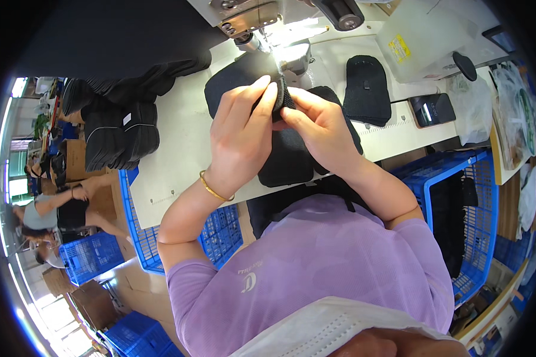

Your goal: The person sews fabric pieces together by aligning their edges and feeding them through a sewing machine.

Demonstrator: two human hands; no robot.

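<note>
My left hand and my right hand meet just in front of the sewing machine. Between their fingertips they pinch the folded edge of a black fabric piece, whose knit-like texture shows at the fold. Much of the held part is hidden behind my fingers. More black fabric hangs below my hands over the table edge; whether it is the same piece I cannot tell. Behind my left fingers, a flat black panel lies close to the lit needle area.
Bundled black pieces are piled at the left of the white worktable. To the right lie a stack of black pads, a phone and a clear plastic bag. Blue crates stand beside me; another person is far left.
</note>
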